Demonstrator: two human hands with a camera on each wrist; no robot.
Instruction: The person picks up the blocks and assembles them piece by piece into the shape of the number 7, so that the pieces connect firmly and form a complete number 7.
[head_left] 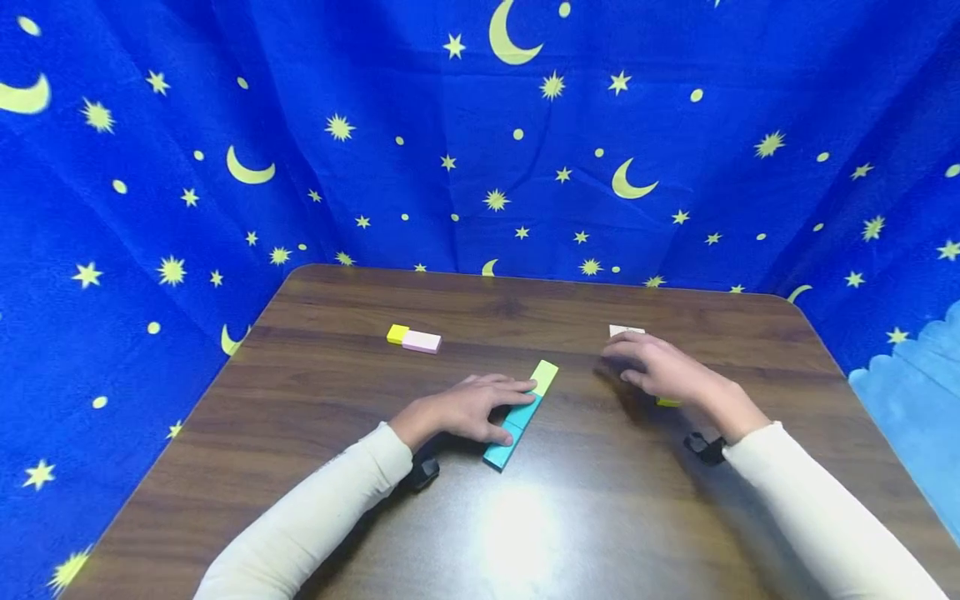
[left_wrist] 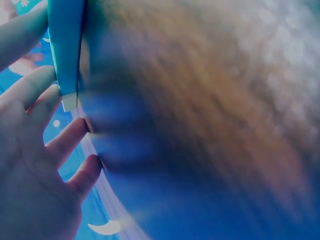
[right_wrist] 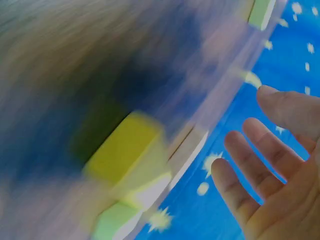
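Observation:
Two teal blocks (head_left: pixel 517 418) and a lime-green block (head_left: pixel 545 377) lie end to end in a slanted row on the table. My left hand (head_left: pixel 476 408) touches this row with thumb and forefinger; its other fingers are spread, as the left wrist view shows beside the teal side (left_wrist: pixel 67 50). To the right, my right hand (head_left: pixel 660 367) is held over the table with nothing in its loosely bent fingers. A white piece (head_left: pixel 626 330) lies just beyond it. Partly hidden under that hand is a yellow block (head_left: pixel 667 402), with a green block (right_wrist: pixel 117 220) near it in the right wrist view.
A yellow block (head_left: pixel 397 334) and a pale pink block (head_left: pixel 422 342) sit end to end at the back left. The brown wooden table (head_left: pixel 360 292) ends at a blue star-and-moon curtain (head_left: pixel 420 183). Black wrist devices (head_left: pixel 425 473) hang beneath both wrists.

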